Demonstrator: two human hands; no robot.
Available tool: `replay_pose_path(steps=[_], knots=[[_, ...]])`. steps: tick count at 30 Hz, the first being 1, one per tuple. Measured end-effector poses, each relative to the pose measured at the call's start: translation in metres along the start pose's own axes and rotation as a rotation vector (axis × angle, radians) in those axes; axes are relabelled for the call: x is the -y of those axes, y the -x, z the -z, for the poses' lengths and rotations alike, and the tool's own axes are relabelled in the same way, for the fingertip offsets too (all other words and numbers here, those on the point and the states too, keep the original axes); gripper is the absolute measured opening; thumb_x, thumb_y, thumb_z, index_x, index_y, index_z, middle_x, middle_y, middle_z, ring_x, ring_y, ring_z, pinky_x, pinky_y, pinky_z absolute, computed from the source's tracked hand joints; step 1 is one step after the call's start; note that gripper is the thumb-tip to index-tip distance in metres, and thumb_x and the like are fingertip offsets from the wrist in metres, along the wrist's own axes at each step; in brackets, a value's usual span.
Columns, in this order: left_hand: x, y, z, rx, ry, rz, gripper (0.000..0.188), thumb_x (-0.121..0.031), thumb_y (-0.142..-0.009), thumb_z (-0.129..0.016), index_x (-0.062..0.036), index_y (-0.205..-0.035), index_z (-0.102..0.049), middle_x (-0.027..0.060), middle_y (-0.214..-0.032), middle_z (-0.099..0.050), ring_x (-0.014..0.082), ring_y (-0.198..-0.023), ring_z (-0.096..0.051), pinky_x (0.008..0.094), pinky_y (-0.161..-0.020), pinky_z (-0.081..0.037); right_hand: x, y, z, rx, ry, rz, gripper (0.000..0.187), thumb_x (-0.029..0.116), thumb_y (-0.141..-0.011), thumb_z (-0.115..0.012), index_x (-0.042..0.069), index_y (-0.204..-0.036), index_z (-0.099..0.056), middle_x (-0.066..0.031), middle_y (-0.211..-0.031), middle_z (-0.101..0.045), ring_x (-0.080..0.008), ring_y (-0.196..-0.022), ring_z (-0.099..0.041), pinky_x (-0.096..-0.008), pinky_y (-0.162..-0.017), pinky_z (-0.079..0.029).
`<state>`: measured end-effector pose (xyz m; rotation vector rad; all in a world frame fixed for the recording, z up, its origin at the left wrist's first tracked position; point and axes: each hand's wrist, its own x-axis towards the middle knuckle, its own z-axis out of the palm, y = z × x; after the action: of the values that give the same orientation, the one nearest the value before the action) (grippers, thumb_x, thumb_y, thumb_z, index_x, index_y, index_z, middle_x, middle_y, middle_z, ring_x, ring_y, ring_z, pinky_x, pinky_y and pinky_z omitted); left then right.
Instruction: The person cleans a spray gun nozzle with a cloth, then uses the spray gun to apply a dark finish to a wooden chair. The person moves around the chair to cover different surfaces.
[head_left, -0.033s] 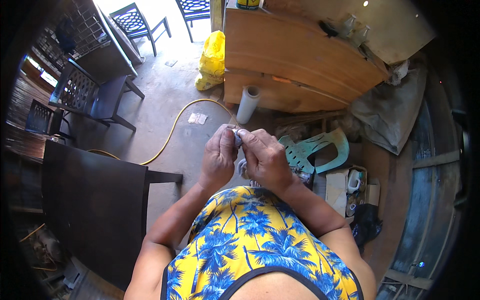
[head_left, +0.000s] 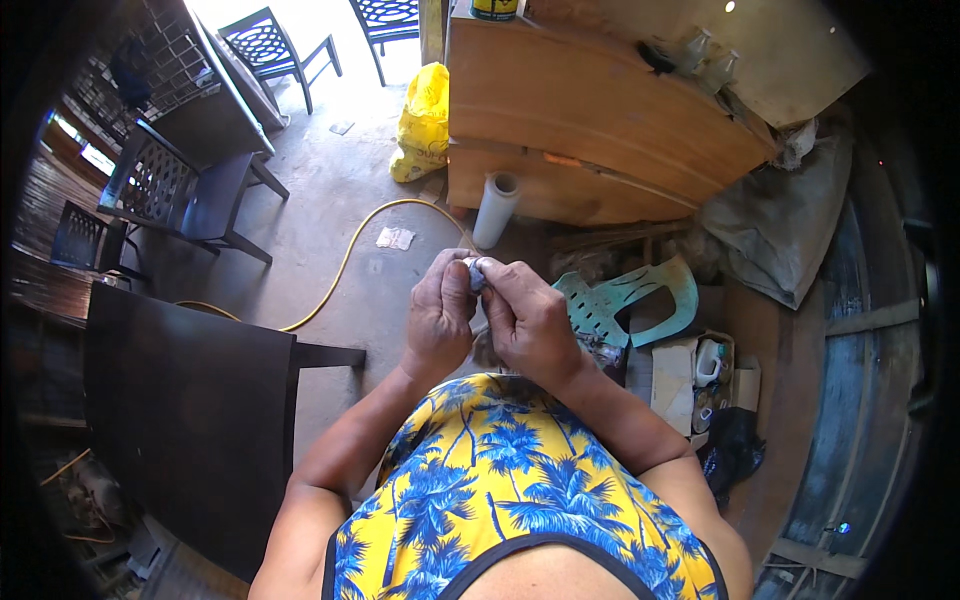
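Note:
My left hand and my right hand meet in front of my body, above the floor. Pinched between their thumbs and fingers is a small crumpled whitish-grey piece, maybe cloth; the fingers cover most of it. Both hands are closed on it, and the fingertips look dusted with grey. Just beyond them, a white roll of plastic film stands upright on the floor.
A dark tabletop lies to my left, with dark chairs behind it. A yellow hose curves over the floor. Ahead are a yellow bag and a wooden cabinet. To the right sit a green plastic piece and a box of bottles.
Both hands have shifted only slightly, still pinching the small piece. A greyish shape below my right hand shows less clearly now.

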<state>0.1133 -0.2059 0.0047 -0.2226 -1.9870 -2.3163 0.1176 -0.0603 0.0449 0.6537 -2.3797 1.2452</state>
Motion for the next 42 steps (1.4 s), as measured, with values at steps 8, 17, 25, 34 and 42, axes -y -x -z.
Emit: replay_pose_path(steps=[8,17,25,34,42], knots=[[0.018,-0.008,0.003,0.092,0.219,0.035,0.04,-0.038,-0.115,-0.045,-0.0022,-0.121,-0.062,0.0065,-0.089,-0.061,0.0133,-0.068,-0.051,0.0299,-0.06,-0.041,0.002,-0.021,0.03,0.29,-0.287,-0.413,0.015,0.003,-0.094,-0.064,-0.004,-0.106,-0.07,-0.0217,-0.095,-0.074,-0.0302,-0.084,-0.076,-0.0381,-0.075,-0.059],[0.02,-0.001,0.013,0.242,1.032,0.441,0.047,-0.045,-0.114,-0.042,-0.004,-0.13,-0.058,0.007,-0.099,-0.061,0.0116,-0.073,-0.046,0.028,-0.066,-0.041,-0.001,-0.018,0.037,0.025,-0.28,-0.4,0.012,0.003,-0.097,-0.065,-0.001,-0.106,-0.071,-0.0059,-0.093,-0.071,-0.01,-0.085,-0.066,-0.0286,-0.077,-0.056],[0.03,-0.004,0.001,0.121,0.601,0.148,0.026,-0.025,-0.114,-0.05,-0.0061,-0.132,-0.054,0.0021,-0.11,-0.061,0.0063,-0.096,-0.059,0.0189,-0.081,-0.05,-0.004,-0.013,-0.002,-0.055,0.088,-0.088,0.019,0.01,-0.089,-0.077,0.0,-0.105,-0.076,-0.0183,-0.1,-0.07,-0.0373,-0.088,-0.071,-0.0426,-0.077,-0.058],[0.022,-0.013,0.019,0.213,0.431,0.115,0.028,-0.029,-0.115,-0.048,-0.0054,-0.128,-0.054,0.0007,-0.1,-0.06,0.0044,-0.083,-0.055,0.0204,-0.071,-0.048,-0.013,-0.01,-0.008,-0.058,-0.043,-0.067,0.02,0.006,-0.089,-0.076,0.002,-0.108,-0.078,-0.017,-0.104,-0.068,-0.0353,-0.091,-0.068,-0.0455,-0.078,-0.053],[0.0,-0.016,0.025,0.213,0.232,0.211,0.038,-0.038,-0.116,-0.041,-0.0089,-0.103,-0.059,-0.0054,-0.072,-0.048,0.0027,-0.057,-0.038,0.0213,-0.049,-0.03,-0.018,-0.02,0.004,0.038,0.103,0.217,0.024,-0.001,-0.084,-0.073,0.004,-0.107,-0.079,-0.0137,-0.103,-0.069,-0.0312,-0.092,-0.067,-0.0434,-0.08,-0.051]])
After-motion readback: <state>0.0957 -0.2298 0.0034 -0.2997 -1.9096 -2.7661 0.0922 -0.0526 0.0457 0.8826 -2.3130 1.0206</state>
